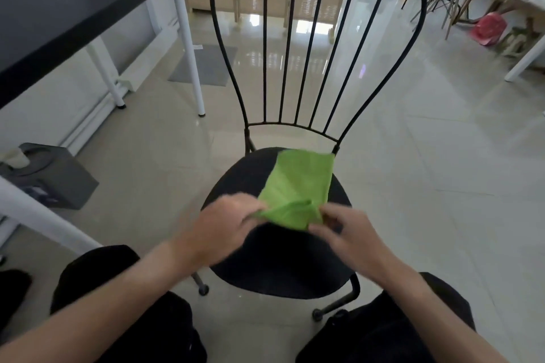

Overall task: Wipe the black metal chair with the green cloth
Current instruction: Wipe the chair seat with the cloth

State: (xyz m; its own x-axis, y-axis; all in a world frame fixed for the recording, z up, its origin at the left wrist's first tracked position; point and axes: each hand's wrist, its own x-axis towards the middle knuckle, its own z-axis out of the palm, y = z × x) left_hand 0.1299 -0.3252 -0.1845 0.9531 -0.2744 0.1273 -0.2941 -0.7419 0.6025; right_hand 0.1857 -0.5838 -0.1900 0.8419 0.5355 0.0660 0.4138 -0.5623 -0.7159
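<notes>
Early days, by the look of it: cloth (298, 188) not yet on a wiping stroke, being gathered or folded just above the chair (283, 259) seat. Left hand (227, 224) pinching the cloth's near left edge, fingers closed on the fabric. Right hand (345, 230) pinching the near right corner, fingers likewise closed on it, though motion blur hides the exact grip. Far end of the cloth draped toward the back right of the seat, near the foot of the backrest; touching the seat or hanging just over it, cannot tell.

No clear sign of any wiped patch on the chair. Judging from that, all still to do: seat, rim, the thin upright bars of the backrest, the curved outer frame, the legs below.

Around the chair, left to right. Far left of it, a dark bin (56, 177) on the floor. Left and behind, a dark-topped counter (73, 0) on white legs, one leg fairly near the backrest's left side, possibly tight for reaching round there. Behind the chair, a grey mat (206, 65) on the glossy tiles. Something dark clipped or hung on the top right of the backrest, too blurred to name; likely in the way when wiping that curve. Right and behind, well apart, a red bag (488, 29) and pale chairs. Knees in dark trousers flanking the front of the seat.
</notes>
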